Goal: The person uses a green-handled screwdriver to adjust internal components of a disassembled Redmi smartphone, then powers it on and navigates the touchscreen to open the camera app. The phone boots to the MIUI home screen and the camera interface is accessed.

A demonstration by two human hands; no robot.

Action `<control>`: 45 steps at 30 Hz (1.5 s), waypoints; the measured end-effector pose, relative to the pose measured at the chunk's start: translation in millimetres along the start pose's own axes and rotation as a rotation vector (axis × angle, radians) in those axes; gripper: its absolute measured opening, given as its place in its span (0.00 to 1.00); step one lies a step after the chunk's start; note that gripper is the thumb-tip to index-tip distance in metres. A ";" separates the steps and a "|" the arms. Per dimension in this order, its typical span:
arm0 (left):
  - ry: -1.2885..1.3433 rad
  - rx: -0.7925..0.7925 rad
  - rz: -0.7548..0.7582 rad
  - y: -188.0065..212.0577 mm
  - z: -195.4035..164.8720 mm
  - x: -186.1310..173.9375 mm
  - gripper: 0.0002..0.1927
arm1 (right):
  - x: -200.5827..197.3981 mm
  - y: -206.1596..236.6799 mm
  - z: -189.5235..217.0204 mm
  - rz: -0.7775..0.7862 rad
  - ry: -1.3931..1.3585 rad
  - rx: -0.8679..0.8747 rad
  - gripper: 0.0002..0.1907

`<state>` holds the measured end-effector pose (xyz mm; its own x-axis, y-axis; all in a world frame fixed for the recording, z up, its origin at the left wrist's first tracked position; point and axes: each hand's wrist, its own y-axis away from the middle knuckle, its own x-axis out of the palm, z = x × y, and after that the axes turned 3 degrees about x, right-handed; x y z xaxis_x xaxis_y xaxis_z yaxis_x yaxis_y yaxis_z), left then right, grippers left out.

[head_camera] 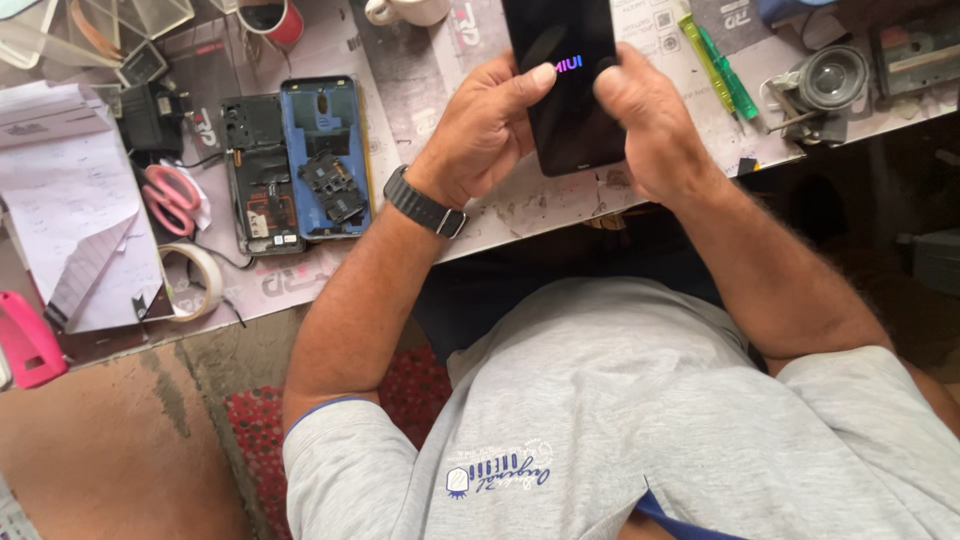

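A black smartphone (565,100) with a lit logo on its dark screen is held upright over the workbench (480,215). My left hand (482,130), with a black watch on the wrist, grips its left edge, thumb resting on the screen. My right hand (645,120) grips the right edge, thumb on the screen too. Both hands are closed around the phone.
Left of the hands lie an opened phone with a blue frame (327,155) and a dark phone body (258,175), pink scissors (172,198), a tape roll (195,280), papers (70,210). A green screwdriver (718,70), a round lens part (830,78) and a red cup (272,20) sit at the back.
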<state>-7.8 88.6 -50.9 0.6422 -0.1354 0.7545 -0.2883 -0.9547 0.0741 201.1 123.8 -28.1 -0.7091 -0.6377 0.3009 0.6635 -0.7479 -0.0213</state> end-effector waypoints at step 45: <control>0.005 0.099 -0.077 -12.9 3.3 -4.7 0.18 | -31.3 -21.7 4.6 -0.011 0.332 -0.083 0.20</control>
<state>-4.8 100.6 -57.6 0.6562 -0.0594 0.7522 -0.1664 -0.9838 0.0674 210.1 160.8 -32.7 -0.7644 -0.6442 -0.0249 0.6431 -0.7591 -0.1011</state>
